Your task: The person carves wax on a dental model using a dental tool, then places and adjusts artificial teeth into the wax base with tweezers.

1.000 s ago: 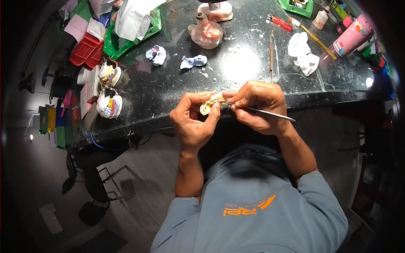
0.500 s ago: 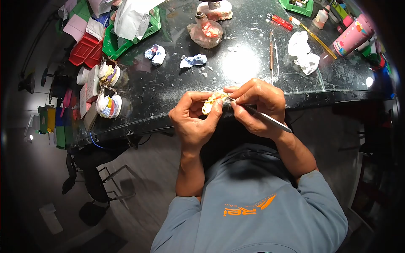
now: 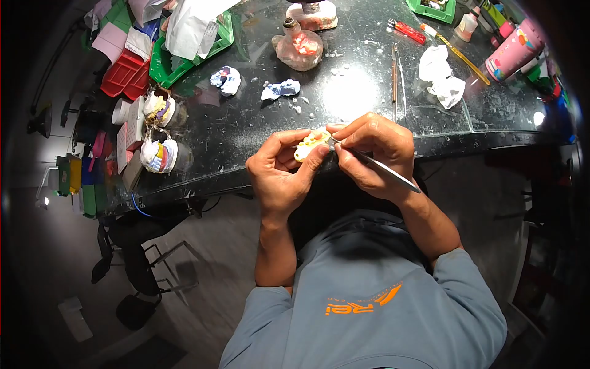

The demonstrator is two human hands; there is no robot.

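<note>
My left hand [image 3: 284, 175] pinches a small pale-yellow dental cast [image 3: 312, 144] between thumb and fingers, just over the near edge of the black bench. In my right hand [image 3: 382, 154] is a slim metal carving tool [image 3: 393, 174], held like a pen. Its handle slants down to the right, and its tip is at the right side of the cast. Whether the tip touches the cast is too small to tell. Farther up the bench lie two blue-white lumps, one rounded [image 3: 226, 80] and one longer [image 3: 281, 90].
Two plaster dental models [image 3: 159, 154] stand at the left, near red trays [image 3: 125, 71] and a green tray [image 3: 161, 64]. A glass spirit burner [image 3: 299, 49] stands at the back. To the right are thin tools [image 3: 394, 74], crumpled white tissue [image 3: 447, 91] and a pink bottle [image 3: 515, 51].
The dental cast has turned slightly in my left hand, showing more of its upper face. The carving tool's handle end has dipped a little in my right hand.
</note>
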